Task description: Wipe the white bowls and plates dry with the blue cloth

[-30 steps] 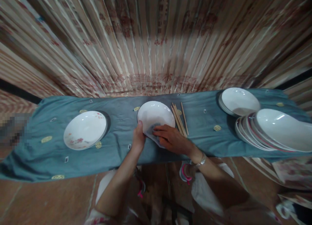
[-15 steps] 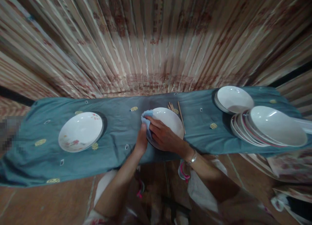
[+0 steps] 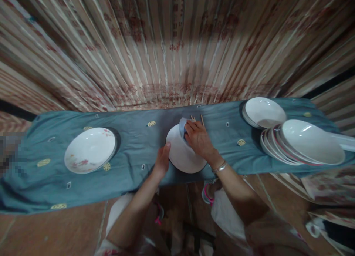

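Note:
Right in front of me is a round white plate (image 3: 184, 156), held over the cloth-covered table. My left hand (image 3: 163, 160) grips its left edge, the thumb on the face toward me and the other fingers hidden behind. My right hand (image 3: 198, 137) is closed on a light blue cloth (image 3: 182, 127) and presses it against the plate's upper right rim. Just beyond the plate, partly covered by my right hand, lie a few wooden chopsticks (image 3: 202, 120).
A floral white plate (image 3: 91, 148) lies at left on the teal tablecloth (image 3: 133, 145). At right are stacked white bowls (image 3: 264, 111) and a leaning stack of dishes (image 3: 310, 141) with a white handle (image 3: 344, 140) beside it. A striped curtain (image 3: 172, 63) hangs behind the table.
My right hand and the cloth have moved from the plate's left rim to its upper right rim. My left hand now grips the left edge, and the plate's angle has changed.

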A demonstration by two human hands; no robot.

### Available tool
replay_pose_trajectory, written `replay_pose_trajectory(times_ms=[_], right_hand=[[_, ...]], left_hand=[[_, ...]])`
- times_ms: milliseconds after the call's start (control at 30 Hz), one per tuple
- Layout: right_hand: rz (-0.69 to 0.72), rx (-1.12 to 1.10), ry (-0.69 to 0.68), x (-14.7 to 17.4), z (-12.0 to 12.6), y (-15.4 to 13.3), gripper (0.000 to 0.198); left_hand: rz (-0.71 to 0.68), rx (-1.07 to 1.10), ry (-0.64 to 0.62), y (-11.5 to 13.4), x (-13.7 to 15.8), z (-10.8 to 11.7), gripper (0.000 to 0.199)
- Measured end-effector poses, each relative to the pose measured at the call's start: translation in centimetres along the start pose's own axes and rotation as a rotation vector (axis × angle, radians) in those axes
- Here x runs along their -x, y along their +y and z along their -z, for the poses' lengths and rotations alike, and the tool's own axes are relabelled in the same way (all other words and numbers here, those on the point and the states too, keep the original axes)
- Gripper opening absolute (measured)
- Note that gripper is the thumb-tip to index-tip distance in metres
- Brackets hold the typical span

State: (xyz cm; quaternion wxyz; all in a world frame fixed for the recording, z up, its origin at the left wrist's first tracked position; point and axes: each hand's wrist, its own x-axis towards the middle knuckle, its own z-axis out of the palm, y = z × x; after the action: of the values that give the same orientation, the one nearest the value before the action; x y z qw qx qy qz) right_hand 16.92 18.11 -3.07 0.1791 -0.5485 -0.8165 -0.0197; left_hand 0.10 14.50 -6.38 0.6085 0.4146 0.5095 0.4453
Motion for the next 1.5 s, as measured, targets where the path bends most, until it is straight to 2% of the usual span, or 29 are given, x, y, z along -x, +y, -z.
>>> replay_pose_trajectory(times_ms=[167, 267, 467, 667, 933, 1067, 1267, 1400, 1500], right_hand=[[-0.054, 0.072, -0.028, 0.3, -0.6, 0.8, 0.032], [-0.064, 0.092, -0.033, 0.6, -1.0, 0.8, 0.038], [-0.033, 0.097, -0.048, 1.1, -1.4, 0.0, 0.039], [0.083, -0.088, -0.142, 1.7, -1.2, -0.9, 0.038], [0.258, -0.401, -0.141, 1.9, -0.5, -3.1, 0.043], [0.214, -0.344, -0.117, 1.6, -0.6, -2.8, 0.045], [0.074, -0.137, -0.099, 1.0, -1.3, -0.6, 0.044], [0.089, -0.051, -0.144, 1.1, -1.2, 0.0, 0.041], [0.118, -0.075, -0.192, 1.6, -0.8, -0.1, 0.041]], left_hand=[[-0.018, 0.002, 0.057, 0.9, 0.2, 0.3, 0.072], [-0.027, 0.018, 0.115, 1.2, 0.2, 0.5, 0.07], [-0.087, 0.157, 0.215, 0.5, -0.9, 1.3, 0.067], [-0.112, 0.2, 0.23, 0.0, -1.3, 2.1, 0.065], [-0.116, 0.16, 0.176, 0.1, -1.1, 1.7, 0.057], [-0.065, 0.066, 0.142, 0.9, -0.1, 0.9, 0.053], [-0.031, 0.081, 0.132, 1.0, 0.0, 0.4, 0.064], [-0.044, 0.105, 0.178, 0.5, -0.6, 1.0, 0.069], [-0.061, 0.108, 0.195, 0.2, -1.0, 1.6, 0.071]])
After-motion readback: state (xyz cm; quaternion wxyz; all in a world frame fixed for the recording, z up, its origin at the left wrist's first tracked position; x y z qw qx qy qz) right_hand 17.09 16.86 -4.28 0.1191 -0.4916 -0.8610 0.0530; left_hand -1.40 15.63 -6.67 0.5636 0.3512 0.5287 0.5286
